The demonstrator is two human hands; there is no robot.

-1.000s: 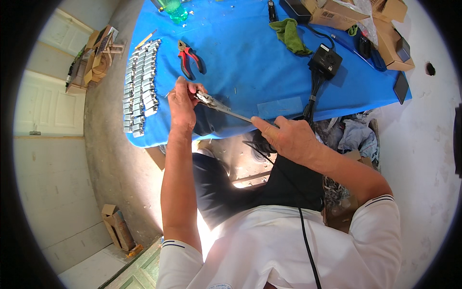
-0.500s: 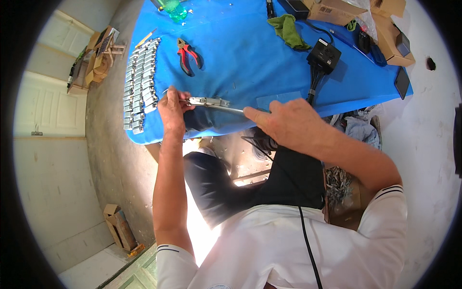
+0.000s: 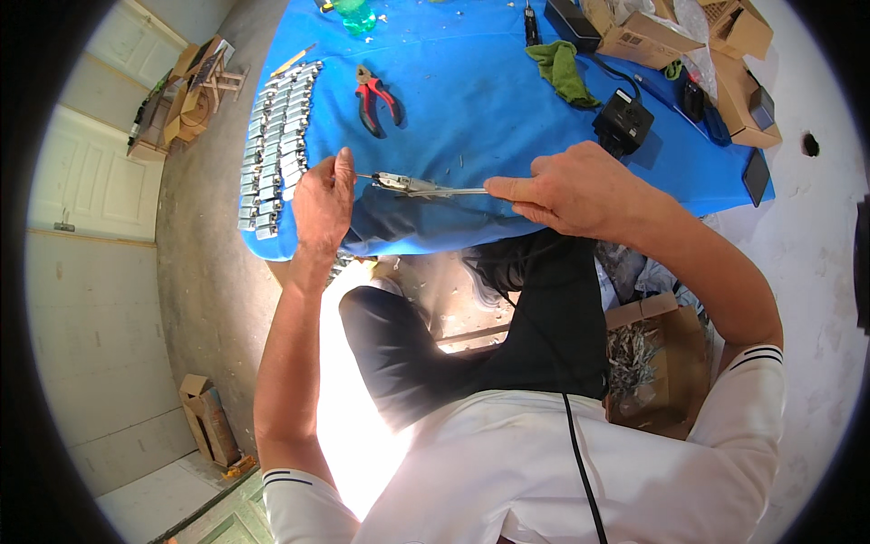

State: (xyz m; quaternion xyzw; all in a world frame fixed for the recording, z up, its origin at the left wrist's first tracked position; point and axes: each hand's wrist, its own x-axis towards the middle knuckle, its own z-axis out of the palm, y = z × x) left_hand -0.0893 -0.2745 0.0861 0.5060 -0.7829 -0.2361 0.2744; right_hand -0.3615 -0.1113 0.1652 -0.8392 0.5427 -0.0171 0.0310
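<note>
A jointed silver metal piece (image 3: 399,183), hinge-like in shape, hangs above the near edge of the blue table between my two hands. My left hand (image 3: 324,198) is closed at its left end, on a thin metal rod that juts toward the piece. My right hand (image 3: 580,192) grips a slim metal bar (image 3: 467,191), forefinger stretched along it, and the bar's other end meets the piece. Whether bar and piece are joined I cannot tell. Pliers with red and black handles (image 3: 373,102) lie beyond my hands. Rows of silver metal parts (image 3: 272,150) lie left of my left hand.
On the blue-covered table (image 3: 453,100) are a green cloth (image 3: 562,72), a black box-shaped device (image 3: 623,122), a green bottle (image 3: 353,14), a phone (image 3: 756,177) and cardboard boxes (image 3: 643,36). A carton with metal scraps (image 3: 634,358) stands below, at my right.
My hands have drawn farther apart, the left turning so its thumb points up. A thin rod now shows between the left hand and the metal piece. The whole view has shifted slightly.
</note>
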